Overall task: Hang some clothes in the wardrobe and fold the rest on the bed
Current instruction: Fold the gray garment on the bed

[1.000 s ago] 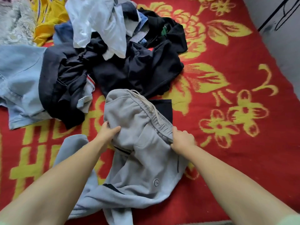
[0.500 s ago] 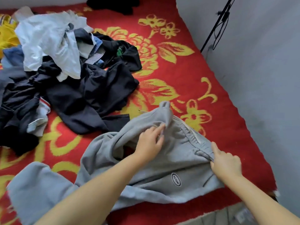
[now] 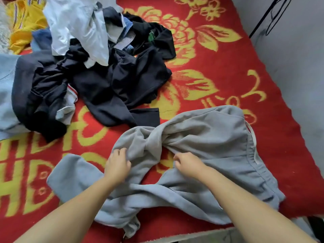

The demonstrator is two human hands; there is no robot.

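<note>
- Grey sweatpants (image 3: 210,137) lie twisted on the near part of the red-and-yellow bed blanket (image 3: 219,81).
- Left hand (image 3: 117,165) pinches a bunched fold of a leg.
- Right hand (image 3: 189,163) grips the fabric, fingers curled.
- Pile of dark clothes (image 3: 105,79) sits behind, with a white shirt (image 3: 78,27) on top.

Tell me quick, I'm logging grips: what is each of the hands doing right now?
Left hand: closed, gripping a bunched fold of the grey sweatpants.
Right hand: closed, pinching the same sweatpants near their middle.
</note>
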